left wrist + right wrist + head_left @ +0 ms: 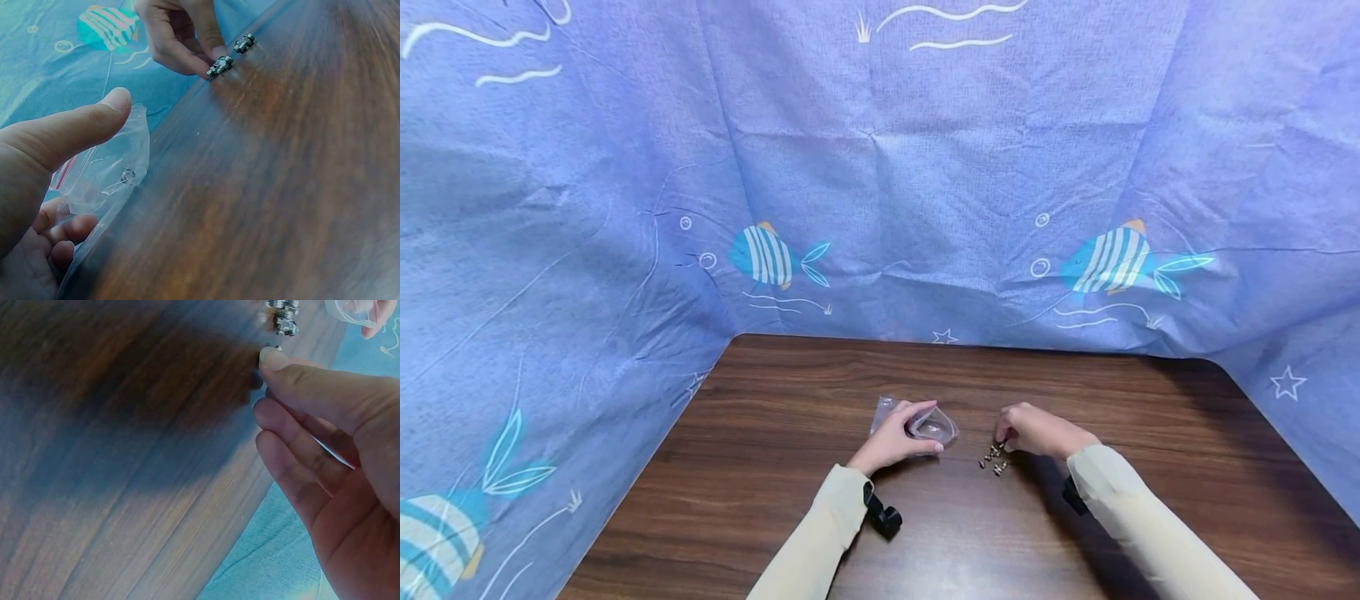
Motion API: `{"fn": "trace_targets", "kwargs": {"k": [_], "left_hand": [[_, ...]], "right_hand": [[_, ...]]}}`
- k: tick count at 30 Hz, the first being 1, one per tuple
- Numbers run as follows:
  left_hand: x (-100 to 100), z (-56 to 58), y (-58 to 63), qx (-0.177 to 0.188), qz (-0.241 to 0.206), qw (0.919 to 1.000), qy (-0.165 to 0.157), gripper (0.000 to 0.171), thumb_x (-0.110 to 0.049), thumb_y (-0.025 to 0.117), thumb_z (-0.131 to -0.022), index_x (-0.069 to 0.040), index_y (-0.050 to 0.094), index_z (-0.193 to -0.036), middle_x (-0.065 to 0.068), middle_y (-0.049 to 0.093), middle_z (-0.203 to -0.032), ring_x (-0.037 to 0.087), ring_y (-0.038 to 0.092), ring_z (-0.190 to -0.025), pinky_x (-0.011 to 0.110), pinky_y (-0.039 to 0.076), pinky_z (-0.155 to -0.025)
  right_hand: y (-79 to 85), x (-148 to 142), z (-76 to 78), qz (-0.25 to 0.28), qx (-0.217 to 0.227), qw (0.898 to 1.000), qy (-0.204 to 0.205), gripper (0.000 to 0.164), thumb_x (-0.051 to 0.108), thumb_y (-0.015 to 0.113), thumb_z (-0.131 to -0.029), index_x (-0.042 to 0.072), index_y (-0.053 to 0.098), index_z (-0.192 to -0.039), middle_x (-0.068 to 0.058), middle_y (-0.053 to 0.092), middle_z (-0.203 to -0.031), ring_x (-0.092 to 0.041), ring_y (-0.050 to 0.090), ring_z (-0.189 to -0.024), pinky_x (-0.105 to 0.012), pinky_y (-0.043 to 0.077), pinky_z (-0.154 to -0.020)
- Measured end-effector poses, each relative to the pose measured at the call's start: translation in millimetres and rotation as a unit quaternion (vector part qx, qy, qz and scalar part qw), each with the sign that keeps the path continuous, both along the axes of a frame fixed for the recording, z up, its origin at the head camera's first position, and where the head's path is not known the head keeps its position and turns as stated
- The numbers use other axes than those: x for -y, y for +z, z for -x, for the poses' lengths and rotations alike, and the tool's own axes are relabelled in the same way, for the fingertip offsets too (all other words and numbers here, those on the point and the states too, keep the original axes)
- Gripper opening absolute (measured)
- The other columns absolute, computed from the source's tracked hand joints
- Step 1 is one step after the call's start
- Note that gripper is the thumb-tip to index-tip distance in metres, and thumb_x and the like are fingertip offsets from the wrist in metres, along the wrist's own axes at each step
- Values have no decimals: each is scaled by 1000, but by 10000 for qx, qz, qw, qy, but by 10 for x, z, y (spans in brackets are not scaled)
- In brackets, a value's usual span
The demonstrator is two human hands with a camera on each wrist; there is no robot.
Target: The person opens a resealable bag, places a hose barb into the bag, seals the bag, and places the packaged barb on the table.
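Note:
My left hand [895, 437] holds a clear zip bag [934, 427], with the thumb and fingers spread about its gaping mouth. In the left wrist view the bag [112, 162] has a red line near its seal, and a small shiny metal piece [128, 175] shows in it. To the right, my right hand [1037, 429] reaches down to a loose group of small metal pieces [996, 468], which look like screws or fittings. Its thumb and forefinger pinch at one piece [220, 66], their tips right at the tabletop. Fingers partly hide that piece in the right wrist view.
A dark wood-grain table [760, 467] carries everything. Blue cloth [940, 167] printed with fish hangs behind it and along the left side. A black wrist strap with a small device [883, 518] sits at the left wrist.

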State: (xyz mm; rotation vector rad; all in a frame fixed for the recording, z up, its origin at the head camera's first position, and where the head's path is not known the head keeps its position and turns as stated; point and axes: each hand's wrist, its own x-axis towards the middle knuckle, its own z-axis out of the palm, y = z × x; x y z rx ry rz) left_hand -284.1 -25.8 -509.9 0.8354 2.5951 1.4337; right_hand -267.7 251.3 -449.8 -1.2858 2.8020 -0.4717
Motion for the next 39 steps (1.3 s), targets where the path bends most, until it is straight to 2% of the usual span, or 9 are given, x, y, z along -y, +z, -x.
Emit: {"fn": "trace_targets", "kwargs": {"k": [7, 16, 29, 39], "left_hand": [[3, -2, 0, 38, -13, 10000, -32, 73, -30, 83, -75, -14, 52, -139, 8, 56, -117, 18, 52, -103, 31, 43, -92], [5, -1, -1, 58, -18, 10000, -13, 73, -29, 83, -74, -14, 52, -139, 7, 56, -116, 15, 51, -101, 29, 42, -90], [2, 8, 16, 82, -28, 10000, -18, 74, -27, 84, -73, -13, 52, -138, 8, 56, -116, 15, 51, -100, 26, 42, -89], [11, 24, 7, 121, -48, 9999, -40, 74, -28, 84, -73, -14, 52, -139, 8, 56, -116, 17, 51, -102, 29, 43, -90]], "right_hand": [[-6, 6, -15, -52, -136, 9999, 28, 18, -10, 72, -69, 8, 69, -71, -1, 65, -78, -7, 57, -70, -21, 48, -63], [32, 35, -29, -131, -139, 9998, -106, 13, -4, 73, -74, 8, 68, -73, 1, 62, -76, -6, 56, -69, -20, 47, -61], [114, 125, 88, 9, -427, 9989, -173, 8, 1, 72, -79, 8, 70, -77, 4, 61, -77, -7, 58, -72, -23, 50, -66], [211, 287, 132, 113, -441, 9989, -134, 6, 2, 73, -80, 7, 70, -79, 3, 61, -78, -7, 58, -72, -23, 50, -66]]}}
